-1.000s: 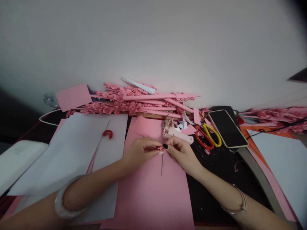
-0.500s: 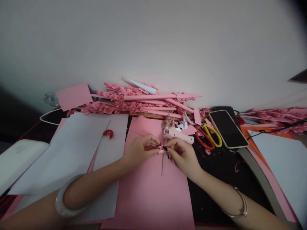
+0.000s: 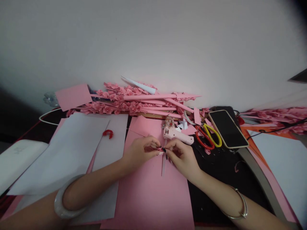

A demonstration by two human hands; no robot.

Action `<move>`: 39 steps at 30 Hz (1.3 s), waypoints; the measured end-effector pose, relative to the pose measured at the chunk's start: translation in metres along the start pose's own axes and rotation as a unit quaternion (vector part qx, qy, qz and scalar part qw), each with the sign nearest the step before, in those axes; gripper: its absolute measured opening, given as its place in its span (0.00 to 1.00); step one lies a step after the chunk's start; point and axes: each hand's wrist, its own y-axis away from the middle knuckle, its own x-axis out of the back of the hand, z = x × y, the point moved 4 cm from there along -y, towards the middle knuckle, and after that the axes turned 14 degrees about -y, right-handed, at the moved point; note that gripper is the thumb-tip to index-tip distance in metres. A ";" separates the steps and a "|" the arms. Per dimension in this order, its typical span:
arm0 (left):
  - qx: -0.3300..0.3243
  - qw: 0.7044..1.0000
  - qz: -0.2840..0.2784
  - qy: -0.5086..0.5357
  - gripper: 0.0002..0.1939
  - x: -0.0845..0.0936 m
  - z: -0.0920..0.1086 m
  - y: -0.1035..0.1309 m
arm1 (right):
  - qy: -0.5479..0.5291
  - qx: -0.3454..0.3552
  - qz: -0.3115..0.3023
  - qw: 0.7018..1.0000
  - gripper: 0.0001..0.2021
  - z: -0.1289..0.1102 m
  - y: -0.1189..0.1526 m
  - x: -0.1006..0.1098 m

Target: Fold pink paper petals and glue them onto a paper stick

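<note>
Between my two hands is a small folded piece of pink paper, largely covered by fingertips. My left hand pinches it from the left with thumb and forefinger. From the right, the fingertips of my right hand close on its other edge. Just beyond the fingers lies a pale pink glue gun, with a clear glue stick running out beneath my hands. Both hands hover low above a large pink paper sheet.
White sheets lie on the left with a red tape-like ring. Scissors with red and yellow handles and a phone are to the right. Pink paper flowers and rolled pink cones line the wall.
My right fingertips have shifted slightly left over the pink paper piece. The left hand and the things on the table stay nearly the same.
</note>
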 end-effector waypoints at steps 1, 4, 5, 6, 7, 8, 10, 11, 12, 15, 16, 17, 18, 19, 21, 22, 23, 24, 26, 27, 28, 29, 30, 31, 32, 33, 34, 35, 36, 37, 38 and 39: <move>-0.001 1.000 0.001 0.000 0.05 0.000 0.000 0.000 | -0.001 -0.001 0.000 1.000 0.02 0.000 0.000 0.000; -0.002 1.000 0.001 0.002 0.05 0.000 0.000 0.000 | -0.007 -0.007 -0.001 1.000 0.02 0.000 0.000 0.000; 0.000 1.000 0.001 0.002 0.06 0.000 0.000 0.000 | -0.011 -0.008 -0.001 1.000 0.02 0.000 0.000 0.000; 0.002 1.000 0.002 0.003 0.06 0.000 -0.001 0.000 | -0.014 -0.010 -0.001 1.000 0.02 0.000 0.000 0.000; 0.004 1.000 0.004 0.002 0.06 0.000 -0.001 0.000 | -0.018 -0.013 0.000 1.000 0.02 0.000 0.000 0.001; 0.007 1.000 0.007 0.002 0.07 0.000 -0.002 -0.001 | -0.023 -0.016 0.000 1.000 0.02 0.000 0.000 0.001; 0.011 1.000 0.013 0.003 0.07 0.000 -0.003 -0.001 | -0.034 -0.022 0.000 0.999 0.02 0.001 0.000 0.001; 0.011 1.000 0.015 0.006 0.07 0.000 -0.003 -0.001 | -0.038 -0.025 0.000 0.999 0.02 0.002 0.000 0.001; 0.012 1.000 0.015 0.010 0.06 0.000 -0.004 -0.001 | -0.042 -0.026 0.000 0.999 0.02 0.002 0.000 0.001; 0.013 1.000 0.015 0.007 0.06 0.000 -0.004 -0.001 | -0.041 -0.026 -0.003 0.999 0.01 0.003 0.000 0.001; 0.013 1.000 0.015 0.001 0.06 0.000 -0.004 -0.001 | -0.038 -0.025 -0.003 0.999 0.01 0.003 0.000 0.000; 0.014 1.000 0.014 -0.006 0.06 0.000 -0.003 -0.001 | -0.035 -0.025 -0.004 0.999 0.01 0.003 -0.001 0.000; 0.013 1.000 0.012 -0.010 0.06 0.000 -0.003 -0.001 | -0.033 -0.024 -0.003 0.999 0.01 0.003 -0.001 0.000; 0.012 1.000 0.011 -0.011 0.06 0.000 -0.002 -0.001 | -0.031 -0.024 -0.003 0.999 0.01 0.003 -0.001 0.000; 0.010 1.000 0.007 -0.010 0.06 0.000 -0.001 0.000 | -0.026 -0.024 -0.001 0.999 0.01 0.002 -0.001 0.001; 0.009 1.000 0.007 -0.010 0.05 0.000 -0.001 0.000 | -0.024 -0.025 -0.001 0.999 0.01 0.002 -0.001 0.001; 0.009 1.000 0.006 -0.012 0.05 0.000 -0.001 0.000 | -0.022 -0.026 -0.002 0.999 0.01 0.002 -0.001 0.001; 0.007 1.000 0.005 -0.014 0.05 0.000 -0.001 0.000 | -0.021 -0.025 -0.003 0.999 0.01 0.003 -0.001 0.001; 0.003 1.000 0.005 -0.016 0.05 0.000 0.000 0.000 | -0.021 -0.024 -0.004 1.000 0.01 0.003 -0.001 0.001; 0.002 1.000 0.004 -0.017 0.05 0.000 0.000 0.000 | -0.020 -0.022 -0.004 1.000 0.01 0.003 0.000 0.001; 0.001 1.000 0.003 -0.018 0.04 0.001 0.000 0.000 | -0.018 -0.022 -0.003 1.000 0.01 0.004 0.000 0.001; 0.000 1.000 0.003 -0.020 0.04 0.001 0.000 0.000 | -0.018 -0.022 -0.001 1.000 0.01 0.004 0.000 0.001; 0.000 1.000 0.003 -0.022 0.04 0.001 0.001 0.000 | -0.017 -0.020 -0.003 1.000 0.01 0.004 0.000 0.001; 0.001 1.000 0.002 -0.023 0.04 0.001 0.001 0.000 | -0.014 -0.022 -0.005 1.000 0.01 0.004 0.000 0.001; 0.001 1.000 0.002 -0.023 0.04 0.001 0.001 0.000 | -0.015 -0.021 -0.003 1.000 0.01 0.003 0.000 0.001; 0.001 1.000 0.001 -0.023 0.05 0.001 0.001 0.000 | -0.013 -0.022 -0.007 1.000 0.01 0.003 0.000 0.000; 0.003 1.000 0.000 -0.023 0.05 0.001 0.001 0.000 | -0.011 -0.021 -0.004 1.000 0.01 0.003 0.000 0.000; 0.004 1.000 0.000 -0.023 0.05 0.001 0.002 0.000 | -0.010 -0.022 -0.004 1.000 0.01 0.003 0.000 0.000; 0.004 1.000 0.000 -0.024 0.05 0.002 0.002 0.000 | -0.009 -0.023 -0.003 1.000 0.01 0.003 -0.001 0.000; 0.003 1.000 0.000 -0.026 0.05 0.002 0.002 0.000 | -0.009 -0.023 -0.002 1.000 0.01 0.003 -0.001 0.000; 0.002 1.000 0.000 -0.028 0.05 0.002 0.002 0.000 | -0.009 -0.022 -0.002 1.000 0.01 0.002 -0.001 0.000; 0.002 1.000 -0.001 -0.029 0.05 0.002 0.002 0.000 | -0.008 -0.021 -0.001 1.000 0.01 0.002 -0.001 0.000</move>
